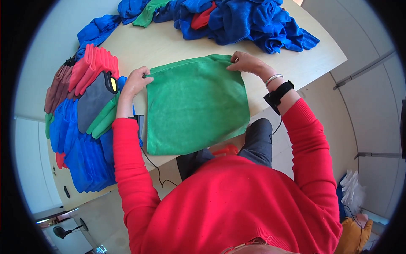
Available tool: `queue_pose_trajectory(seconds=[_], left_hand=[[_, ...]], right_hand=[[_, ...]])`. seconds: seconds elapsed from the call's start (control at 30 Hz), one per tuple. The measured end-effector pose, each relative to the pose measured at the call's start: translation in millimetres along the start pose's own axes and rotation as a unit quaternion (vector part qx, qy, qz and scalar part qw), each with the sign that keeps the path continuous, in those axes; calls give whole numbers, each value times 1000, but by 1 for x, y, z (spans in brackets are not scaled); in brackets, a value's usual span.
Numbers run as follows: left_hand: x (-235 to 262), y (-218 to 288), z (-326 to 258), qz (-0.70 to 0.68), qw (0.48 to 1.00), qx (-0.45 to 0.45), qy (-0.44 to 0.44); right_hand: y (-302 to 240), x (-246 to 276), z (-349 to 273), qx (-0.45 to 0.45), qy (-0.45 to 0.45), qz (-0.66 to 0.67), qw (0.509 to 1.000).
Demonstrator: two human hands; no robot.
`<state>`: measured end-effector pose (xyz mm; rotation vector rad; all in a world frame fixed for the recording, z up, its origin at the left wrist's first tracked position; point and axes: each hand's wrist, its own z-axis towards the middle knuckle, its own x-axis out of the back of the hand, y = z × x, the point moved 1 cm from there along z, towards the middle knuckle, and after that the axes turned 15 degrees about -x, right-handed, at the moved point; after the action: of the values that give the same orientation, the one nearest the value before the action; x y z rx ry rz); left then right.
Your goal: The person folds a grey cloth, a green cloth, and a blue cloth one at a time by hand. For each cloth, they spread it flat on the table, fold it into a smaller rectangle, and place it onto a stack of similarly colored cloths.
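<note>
Presumably to keep it spread, the green cloth (pixel 194 110), partly overhanging the bench (pixel 160 47), is pinched at its far corners by left grip (pixel 135 81) and right grip (pixel 248 64).

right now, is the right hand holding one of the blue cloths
No, the right hand holds the green cloth near its far right corner, apart from the mostly blue heap.

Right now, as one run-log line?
left hand: pinching green cloth, far-left corner | right hand: holding far-right corner | cloth: spread | left: folded cloth stacks | far side: crumpled cloth pile
</note>
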<state>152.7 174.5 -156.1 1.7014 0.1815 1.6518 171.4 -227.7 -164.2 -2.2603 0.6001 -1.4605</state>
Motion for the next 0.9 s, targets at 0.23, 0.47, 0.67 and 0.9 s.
queue_pose_trajectory(seconds=[0.23, 0.47, 0.67, 0.9], left_hand=[[10, 42, -18, -76, 997, -6, 29], [14, 51, -27, -64, 998, -4, 26], [27, 65, -40, -176, 984, 7, -16], [52, 56, -7, -203, 975, 59, 74]], right_hand=[[2, -3, 4, 6, -29, 13, 999], [13, -1, 0, -33, -63, 153, 986], [10, 18, -31, 34, -98, 239, 965], [1, 34, -17, 83, -69, 297, 949]])
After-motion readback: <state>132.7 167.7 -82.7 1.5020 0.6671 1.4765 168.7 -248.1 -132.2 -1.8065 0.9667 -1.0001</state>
